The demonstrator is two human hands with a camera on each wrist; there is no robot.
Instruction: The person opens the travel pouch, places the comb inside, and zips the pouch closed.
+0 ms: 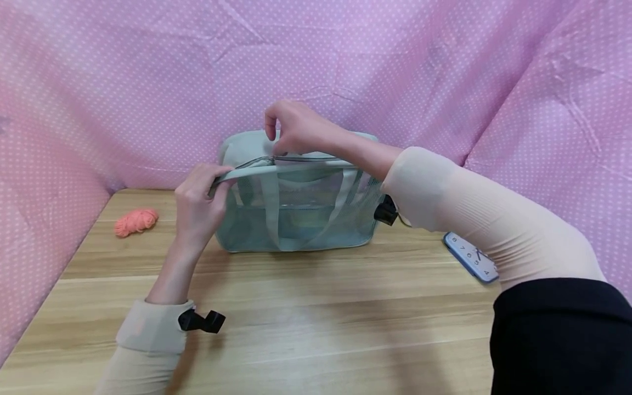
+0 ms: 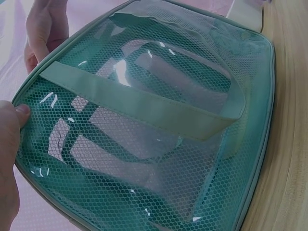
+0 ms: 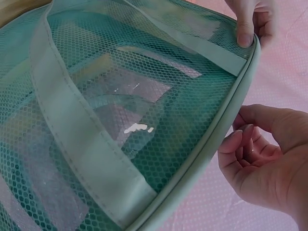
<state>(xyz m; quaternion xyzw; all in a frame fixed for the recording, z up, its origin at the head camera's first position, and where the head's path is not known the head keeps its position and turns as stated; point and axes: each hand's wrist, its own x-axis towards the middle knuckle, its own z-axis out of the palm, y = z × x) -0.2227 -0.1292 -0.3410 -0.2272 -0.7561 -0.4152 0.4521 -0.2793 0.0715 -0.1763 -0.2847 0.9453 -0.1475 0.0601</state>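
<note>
A pale green see-through mesh bag (image 1: 323, 219) stands upright on the table, its strap handle (image 2: 144, 103) hanging down the near side. At the bag's top left corner, my left hand (image 1: 201, 200) grips the rim, thumb on the near face and fingers behind. Above the top opening is my right hand (image 1: 301, 129), its thumb and fingers curled together at the zipper (image 1: 306, 159). It seems to pinch the zipper pull, which is mostly hidden by the fingers. In the right wrist view, the curled right fingers (image 3: 240, 149) are beside the bag's rim.
A bundle of coral yarn (image 1: 136, 221) lies on the wooden table (image 1: 296, 329) to the left. On the right, a blue-edged clock (image 1: 471, 257) with numerals is partly covered by my right sleeve. A pink dotted cloth (image 1: 316, 60) hangs behind the bag.
</note>
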